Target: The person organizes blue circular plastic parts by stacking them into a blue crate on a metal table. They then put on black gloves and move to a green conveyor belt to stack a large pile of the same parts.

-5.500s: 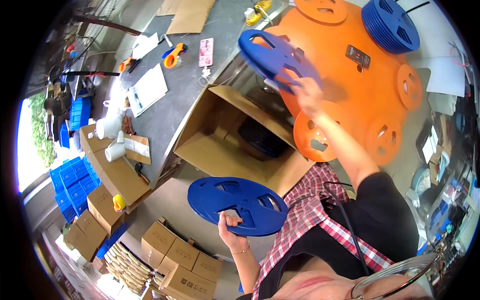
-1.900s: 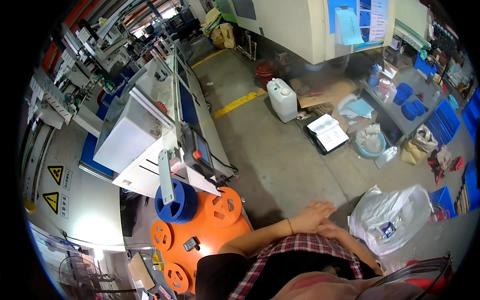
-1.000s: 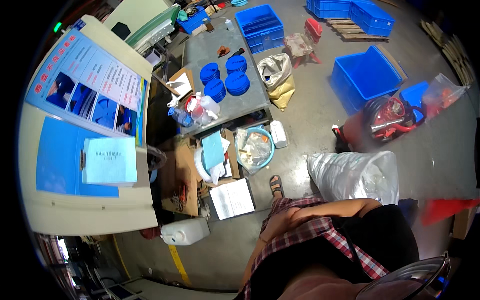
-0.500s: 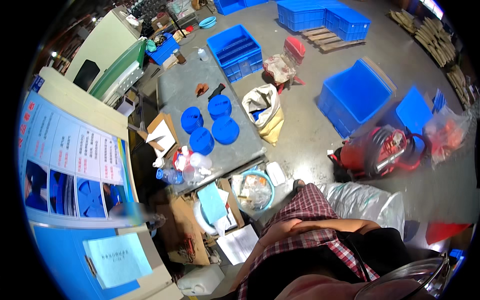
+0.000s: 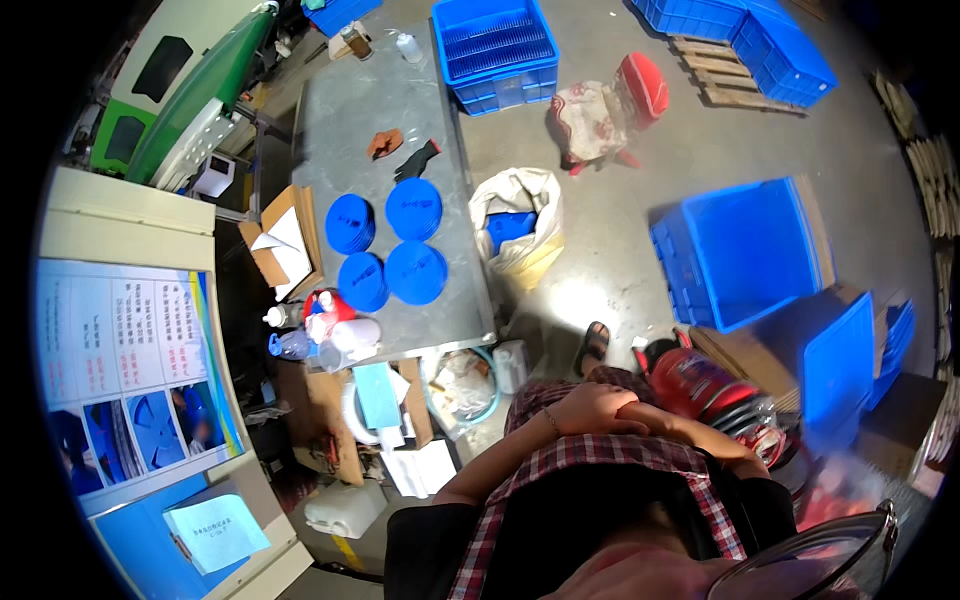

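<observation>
My left hand (image 5: 592, 407) and my right hand (image 5: 640, 412) rest together at the front of my red checked apron (image 5: 600, 450). The left one, with a thin bracelet at the wrist, is closed over the right, whose fingers are mostly hidden. No object shows in either. Ahead and to the left stands a grey metal table (image 5: 350, 110). On it are several stacks of round blue plastic discs (image 5: 416, 272), a dark glove (image 5: 417, 160) and a brown glove (image 5: 384, 143). Both hands are well apart from these.
Bottles (image 5: 350, 338) crowd the table's near corner. Beside the table stand a white sack (image 5: 540, 240) with blue pieces inside and a blue crate (image 5: 500, 85). A red chair (image 5: 640, 90), a large blue bin (image 5: 740, 255) and a red machine (image 5: 705, 390) occupy the right.
The view has turned, so the table and crates sit differently in it, and my sandalled foot shows more fully. My hands stay joined at the apron.
</observation>
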Tool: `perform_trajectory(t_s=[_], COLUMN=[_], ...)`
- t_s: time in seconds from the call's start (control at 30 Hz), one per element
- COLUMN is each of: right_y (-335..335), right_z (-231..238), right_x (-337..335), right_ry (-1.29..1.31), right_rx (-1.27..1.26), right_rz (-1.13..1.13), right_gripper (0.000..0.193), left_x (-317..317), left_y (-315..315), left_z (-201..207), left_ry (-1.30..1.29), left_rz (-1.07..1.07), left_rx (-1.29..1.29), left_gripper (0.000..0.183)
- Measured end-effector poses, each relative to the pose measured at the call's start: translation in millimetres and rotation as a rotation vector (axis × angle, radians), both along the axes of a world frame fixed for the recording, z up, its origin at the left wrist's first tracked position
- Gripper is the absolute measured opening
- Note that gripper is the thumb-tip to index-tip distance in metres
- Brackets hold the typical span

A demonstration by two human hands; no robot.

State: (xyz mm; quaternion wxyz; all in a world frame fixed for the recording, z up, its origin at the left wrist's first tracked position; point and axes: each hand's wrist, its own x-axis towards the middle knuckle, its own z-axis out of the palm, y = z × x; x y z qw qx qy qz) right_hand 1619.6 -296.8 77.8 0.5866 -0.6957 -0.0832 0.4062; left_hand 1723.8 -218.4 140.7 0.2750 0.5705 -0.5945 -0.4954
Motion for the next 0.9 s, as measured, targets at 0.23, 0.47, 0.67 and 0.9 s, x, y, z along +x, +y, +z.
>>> perform_trajectory(t_s=[0.23,0.47,0.67,0.9], right_y=[-143,-264,-356,-367], right_z=[12,1,10,5], right_x=[83,239,373,487], right_ry=[0.049,0.022,0.066,0.009], right_rx=[-0.019,-0.076,-0.126,-0.055], right_rz=[0.041,0.095,0.2,0.428], right_gripper=[0.036,0.036,0.036,0.035], left_x=[87,230,358,426], left_y=[-107,-221,-301,-299], left_z=[5,-14,-3,11], left_ry=[0.061,-0.009,0.011,-0.011], left_rz=[0.129,0.264,0.269,0.641], left_rx=[0.169,-0.015,0.118,0.052], left_gripper=[0.06,0.057,0.054,0.052])
